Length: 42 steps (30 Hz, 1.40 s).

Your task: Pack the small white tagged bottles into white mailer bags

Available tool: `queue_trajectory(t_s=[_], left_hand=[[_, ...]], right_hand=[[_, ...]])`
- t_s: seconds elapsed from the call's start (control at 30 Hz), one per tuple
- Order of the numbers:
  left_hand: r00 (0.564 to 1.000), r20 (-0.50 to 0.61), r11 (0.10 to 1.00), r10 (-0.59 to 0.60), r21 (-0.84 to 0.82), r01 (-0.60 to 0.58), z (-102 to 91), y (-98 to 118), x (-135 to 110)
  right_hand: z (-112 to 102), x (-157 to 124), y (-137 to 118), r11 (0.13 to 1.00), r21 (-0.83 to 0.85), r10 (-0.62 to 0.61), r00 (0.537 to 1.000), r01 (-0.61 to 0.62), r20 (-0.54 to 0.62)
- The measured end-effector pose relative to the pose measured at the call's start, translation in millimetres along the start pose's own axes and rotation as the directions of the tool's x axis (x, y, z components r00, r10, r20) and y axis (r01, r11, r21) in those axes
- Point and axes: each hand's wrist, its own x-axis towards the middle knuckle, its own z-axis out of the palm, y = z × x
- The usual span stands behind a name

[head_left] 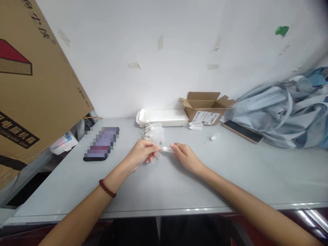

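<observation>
Between my two hands is a small translucent plastic bottle (166,149) with a whitish middle part, held low over the table. My left hand (143,152), with a dark red braided bracelet on the wrist, pinches its left end. My right hand (186,156) is closed with thumb and finger on its right end. Just behind my left fingers lies a pile of similar small bottles (155,131) with thin pale loops at their ends. Further right are a pair of bottles (196,127) and a single one (214,137). Fine details of the held bottle are blurred.
White flat packs (164,117) lie against the wall beside an open cardboard box (205,111). A phone (242,131) rests near crumpled light-blue fabric (276,109) at right. Another phone (102,143) lies left, near a large leaning carton (43,85). The grey table's front edge (179,211) is close.
</observation>
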Motion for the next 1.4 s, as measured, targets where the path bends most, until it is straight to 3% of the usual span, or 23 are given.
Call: queue_trajectory(t_s=[0.27,0.67,1.4], left_hand=[[0.999,0.041,0.999,-0.007,0.044,0.005,0.6,-2,-1],[0.995,0.083,0.998,-0.062,-0.003,0.062,4.0,7,-2],[0.988,0.115,0.995,0.100,-0.004,-0.100,5.7,6,-2]], right_hand=[[0,1,2,1.000,-0.012,-0.007,1.000,0.007,-0.001],[-23,5,-14,0.993,0.111,0.032,0.999,-0.029,-0.022],[-33,10,-17,0.973,0.231,0.031,0.998,-0.017,-0.058]])
